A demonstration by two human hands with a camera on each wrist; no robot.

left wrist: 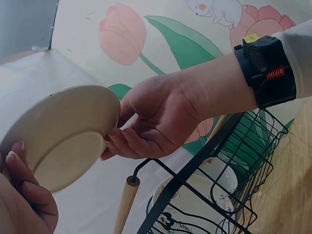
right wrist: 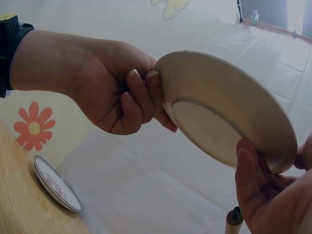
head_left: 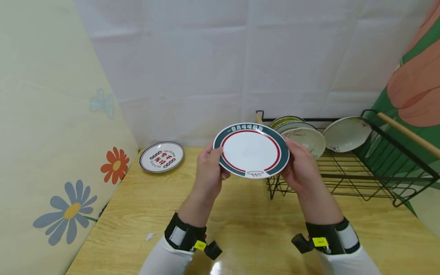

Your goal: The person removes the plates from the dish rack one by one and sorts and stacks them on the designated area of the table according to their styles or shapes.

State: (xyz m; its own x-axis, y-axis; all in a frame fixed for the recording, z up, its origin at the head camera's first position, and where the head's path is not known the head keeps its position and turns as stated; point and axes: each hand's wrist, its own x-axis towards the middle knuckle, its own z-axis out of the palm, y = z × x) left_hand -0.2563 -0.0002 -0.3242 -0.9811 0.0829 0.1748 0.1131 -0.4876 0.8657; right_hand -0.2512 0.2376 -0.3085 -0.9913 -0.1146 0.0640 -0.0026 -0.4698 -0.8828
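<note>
A white plate (head_left: 251, 151) with a dark green rim and a red ring is held up above the table, face tilted toward me. My left hand (head_left: 210, 168) grips its left edge, thumb on the rim. On the opposite edge, my right hand (head_left: 302, 166) pinches the rim. Both wrist views show the pale underside (left wrist: 73, 131) with its round foot ring, and fingers of both hands curled against it. Right of the plate stands a black wire dish rack (head_left: 354, 168), holding several dishes, among them a pale bowl (head_left: 306, 139) and a flowered white bowl (head_left: 347, 133).
At the back left of the wooden table (head_left: 137, 221) lies a white plate (head_left: 162, 157) with red characters and a dark rim. The rack has wooden handles (head_left: 409, 133). A white sheet (head_left: 192, 76) hangs behind. A small white scrap (head_left: 150, 236) lies at the front left.
</note>
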